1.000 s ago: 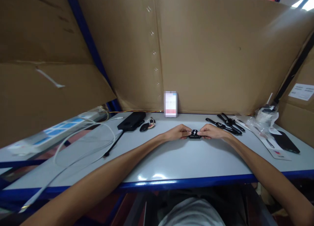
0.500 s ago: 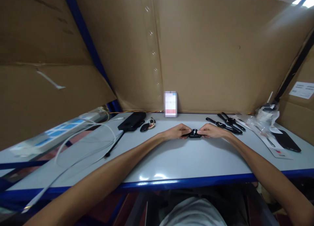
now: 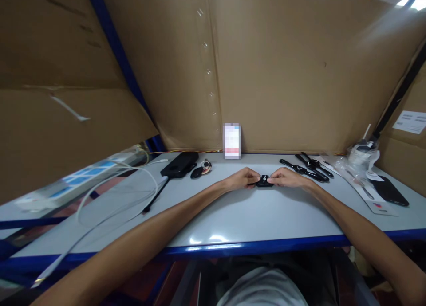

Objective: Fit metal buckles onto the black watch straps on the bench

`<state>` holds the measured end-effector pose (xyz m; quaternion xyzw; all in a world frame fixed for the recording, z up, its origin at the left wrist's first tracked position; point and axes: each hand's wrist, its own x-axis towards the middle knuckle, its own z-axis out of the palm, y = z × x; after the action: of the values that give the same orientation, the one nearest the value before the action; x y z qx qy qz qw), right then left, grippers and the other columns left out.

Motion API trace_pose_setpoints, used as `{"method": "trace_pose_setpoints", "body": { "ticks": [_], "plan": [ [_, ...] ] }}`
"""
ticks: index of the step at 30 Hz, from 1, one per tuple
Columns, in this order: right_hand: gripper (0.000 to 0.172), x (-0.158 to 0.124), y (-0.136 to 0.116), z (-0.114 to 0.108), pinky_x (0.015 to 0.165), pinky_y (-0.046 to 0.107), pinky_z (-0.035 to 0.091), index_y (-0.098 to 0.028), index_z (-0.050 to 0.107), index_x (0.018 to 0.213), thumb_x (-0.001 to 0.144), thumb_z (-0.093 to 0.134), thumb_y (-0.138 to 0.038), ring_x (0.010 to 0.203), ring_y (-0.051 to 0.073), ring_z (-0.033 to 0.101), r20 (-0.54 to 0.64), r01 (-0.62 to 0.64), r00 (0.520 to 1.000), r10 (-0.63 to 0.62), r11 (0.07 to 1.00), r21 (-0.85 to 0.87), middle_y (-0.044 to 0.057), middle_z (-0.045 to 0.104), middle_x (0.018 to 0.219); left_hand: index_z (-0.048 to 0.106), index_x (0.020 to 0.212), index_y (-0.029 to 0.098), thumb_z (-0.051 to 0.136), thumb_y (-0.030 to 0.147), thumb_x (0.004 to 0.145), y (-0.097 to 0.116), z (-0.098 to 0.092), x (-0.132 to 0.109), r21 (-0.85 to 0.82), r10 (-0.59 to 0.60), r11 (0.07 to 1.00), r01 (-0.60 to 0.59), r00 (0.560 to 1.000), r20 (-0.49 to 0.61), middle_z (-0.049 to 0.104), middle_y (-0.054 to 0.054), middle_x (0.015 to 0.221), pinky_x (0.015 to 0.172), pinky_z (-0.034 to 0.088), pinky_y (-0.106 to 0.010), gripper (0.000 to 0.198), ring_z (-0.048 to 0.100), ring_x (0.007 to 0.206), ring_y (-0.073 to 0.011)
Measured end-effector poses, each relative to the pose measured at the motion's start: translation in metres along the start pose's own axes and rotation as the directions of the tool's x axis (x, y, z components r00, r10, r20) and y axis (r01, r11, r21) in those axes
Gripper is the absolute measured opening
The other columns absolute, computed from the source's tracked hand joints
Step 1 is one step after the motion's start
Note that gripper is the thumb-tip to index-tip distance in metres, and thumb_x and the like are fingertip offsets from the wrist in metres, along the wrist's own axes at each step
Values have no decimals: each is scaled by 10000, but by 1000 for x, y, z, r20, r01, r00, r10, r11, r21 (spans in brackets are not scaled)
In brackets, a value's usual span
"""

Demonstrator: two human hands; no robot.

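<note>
Between my two hands is a small black smartwatch (image 3: pixel 265 181), its dark face turned up with a white mark on it. My left hand (image 3: pixel 245 178) pinches its left side, fingers closed. On the opposite side, my right hand (image 3: pixel 285 177) grips the watch between thumb and bent fingers. The ends of the watch are hidden by the fingers. Just right of my right hand lie more black smartwatches (image 3: pixel 311 167) with their straps, on the white tabletop (image 3: pixel 253 217).
A phone (image 3: pixel 231 141) with a blurred screen leans on the cardboard wall (image 3: pixel 282 75). Leftward are keys (image 3: pixel 201 169), a black box-like device (image 3: pixel 179 164), white cables (image 3: pixel 116 217) and a power strip (image 3: pixel 89 177). Plastic packaging (image 3: pixel 353 177) and a dark phone (image 3: pixel 391 190) lie at right.
</note>
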<state>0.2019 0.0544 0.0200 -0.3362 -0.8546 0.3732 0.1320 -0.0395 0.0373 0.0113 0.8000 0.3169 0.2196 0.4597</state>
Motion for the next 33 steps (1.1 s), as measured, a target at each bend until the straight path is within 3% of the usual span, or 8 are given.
{"method": "trace_pose_setpoints", "body": {
  "ticks": [13, 20, 25, 33],
  "plan": [
    [529, 1, 3, 1, 490, 233, 212, -162, 514, 597, 839, 557, -631, 492, 80, 333, -30, -18, 999, 16, 999, -36, -53, 404, 502, 506, 619, 151, 488, 518, 922, 6, 1, -3, 80, 24, 997, -23, 1000, -10, 404, 46, 517, 512, 220, -229, 476, 300, 494, -70],
    [509, -1, -3, 1, 487, 227, 230, -145, 596, 661, 838, 563, -622, 471, 85, 364, -14, -65, 998, 64, 998, -23, -49, 439, 482, 514, 627, 155, 451, 465, 943, 8, 2, -5, 170, 20, 985, -16, 1000, -23, 470, 31, 524, 525, 273, -223, 448, 352, 497, -76],
    [574, -1, -1, 0, 460, 233, 223, -135, 600, 677, 907, 432, -634, 433, 76, 334, 11, -104, 995, 104, 990, 94, -34, 471, 479, 522, 634, 155, 457, 430, 935, 10, 1, -5, 164, 7, 986, -5, 1000, -10, 473, 30, 523, 524, 277, -224, 413, 360, 500, -79],
    [566, 1, 1, -1, 392, 220, 205, -131, 621, 699, 919, 416, -610, 384, 72, 303, 25, -186, 983, 184, 979, 89, -43, 437, 440, 607, 741, 137, 511, 397, 887, 13, -1, -6, 110, -33, 993, 30, 999, 32, 482, 39, 533, 520, 271, -229, 314, 359, 501, -84]
  ]
}}
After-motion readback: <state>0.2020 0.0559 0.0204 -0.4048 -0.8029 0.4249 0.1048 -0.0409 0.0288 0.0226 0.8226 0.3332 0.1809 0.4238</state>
